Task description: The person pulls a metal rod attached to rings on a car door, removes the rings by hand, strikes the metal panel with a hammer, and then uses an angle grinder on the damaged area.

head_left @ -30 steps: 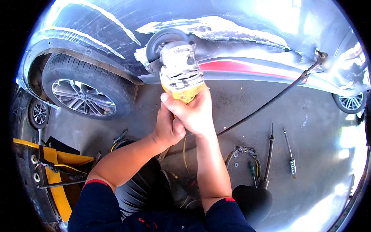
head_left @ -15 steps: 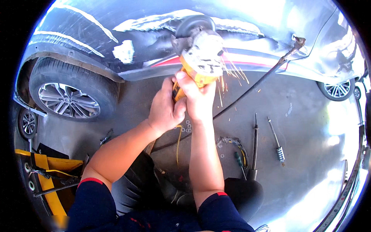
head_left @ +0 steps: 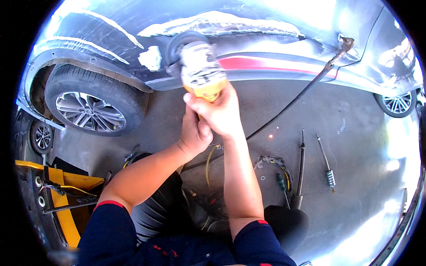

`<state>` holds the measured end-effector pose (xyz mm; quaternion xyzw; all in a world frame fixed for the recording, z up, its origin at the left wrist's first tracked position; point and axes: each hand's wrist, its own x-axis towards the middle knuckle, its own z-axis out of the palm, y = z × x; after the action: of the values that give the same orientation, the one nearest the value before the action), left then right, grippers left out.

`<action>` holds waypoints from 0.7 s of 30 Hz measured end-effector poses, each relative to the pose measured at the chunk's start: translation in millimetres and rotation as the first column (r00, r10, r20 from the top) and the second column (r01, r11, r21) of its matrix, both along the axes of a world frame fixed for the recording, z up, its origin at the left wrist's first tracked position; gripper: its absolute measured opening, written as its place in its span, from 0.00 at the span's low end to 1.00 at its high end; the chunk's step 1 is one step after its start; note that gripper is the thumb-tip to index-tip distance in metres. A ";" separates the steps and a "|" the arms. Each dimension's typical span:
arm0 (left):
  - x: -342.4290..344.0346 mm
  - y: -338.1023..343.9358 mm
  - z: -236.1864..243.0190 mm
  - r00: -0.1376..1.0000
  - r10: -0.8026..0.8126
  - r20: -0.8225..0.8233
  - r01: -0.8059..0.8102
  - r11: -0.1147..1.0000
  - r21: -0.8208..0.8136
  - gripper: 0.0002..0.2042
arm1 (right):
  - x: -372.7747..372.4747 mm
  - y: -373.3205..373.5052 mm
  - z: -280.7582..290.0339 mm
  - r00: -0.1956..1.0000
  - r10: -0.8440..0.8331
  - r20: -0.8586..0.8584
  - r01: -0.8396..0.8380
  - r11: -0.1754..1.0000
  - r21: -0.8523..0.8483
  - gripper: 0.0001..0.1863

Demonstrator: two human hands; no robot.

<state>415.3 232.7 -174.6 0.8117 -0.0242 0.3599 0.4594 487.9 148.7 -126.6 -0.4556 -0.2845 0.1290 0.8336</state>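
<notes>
Both my hands grip a yellow angle grinder with a silver head, smeared by motion. My right hand wraps round the body just below the head. Lower down, my left hand is closed on the rear part, mostly hidden by the right. The grinder's dark round disc is at the lower side of a car body panel, right of a pale bare patch; whether it touches cannot be made out. A ragged bright strip runs along the panel above, over a red and white band.
A rod slants from the floor to a bracket on the panel. Front left is a car wheel. On the floor lie a dark bar, a spring-ended rod, a green-handled tool and cables. A yellow frame stands left.
The grinder and both hands have moved left along the panel, toward the bare patch. The spray of sparks has gone, leaving a few bright specks low over the floor. My view has shifted slightly.
</notes>
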 end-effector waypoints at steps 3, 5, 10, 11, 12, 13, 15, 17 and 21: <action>-0.6 0.7 14.9 0.991 -0.017 -0.135 0.022 0.999 0.037 0.50 | 1.3 -12.5 2.3 0.994 -0.085 -0.069 0.086 0.996 0.014 0.23; -4.4 -1.2 8.0 0.993 0.019 -0.116 -0.013 0.999 0.051 0.50 | 0.9 -12.9 2.9 0.995 -0.038 -0.091 0.034 0.998 -0.045 0.22; -5.4 1.4 2.2 0.997 -0.035 -0.075 0.033 0.999 -0.034 0.53 | -6.9 -18.3 12.3 0.988 0.003 -0.156 -0.011 0.999 -0.046 0.25; -7.1 1.2 4.6 0.983 -0.059 -0.174 0.056 0.998 -0.023 0.53 | -6.5 -19.0 9.3 0.981 0.009 -0.196 -0.017 0.999 -0.043 0.25; -5.2 -2.0 5.2 0.989 -0.055 -0.135 0.049 0.998 -0.046 0.53 | -5.0 -18.5 6.6 0.972 0.016 -0.233 -0.025 0.999 -0.038 0.24; -2.8 -4.7 1.6 0.989 -0.056 -0.135 0.050 0.998 -0.049 0.53 | -4.5 -13.4 1.8 0.972 0.015 -0.234 -0.025 0.999 -0.041 0.24; 0.2 -5.4 -2.9 0.999 -0.026 0.022 0.028 0.998 -0.056 0.52 | -5.9 -5.5 0.6 0.996 -0.085 -0.010 0.085 0.996 0.011 0.19; -1.7 -0.8 4.3 0.998 -0.055 -0.020 0.054 0.998 -0.037 0.51 | -6.5 -12.8 3.1 0.997 -0.039 -0.070 0.037 0.999 -0.026 0.19; -3.1 -0.5 0.9 0.994 -0.054 -0.095 0.054 0.999 -0.002 0.50 | -6.5 -17.2 4.5 0.960 -0.017 -0.279 0.017 1.000 -0.005 0.24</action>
<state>412.2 232.2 -173.8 0.8271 -0.0243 0.3081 0.4695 481.4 131.5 -122.0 -0.4362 -0.1599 0.1852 0.8659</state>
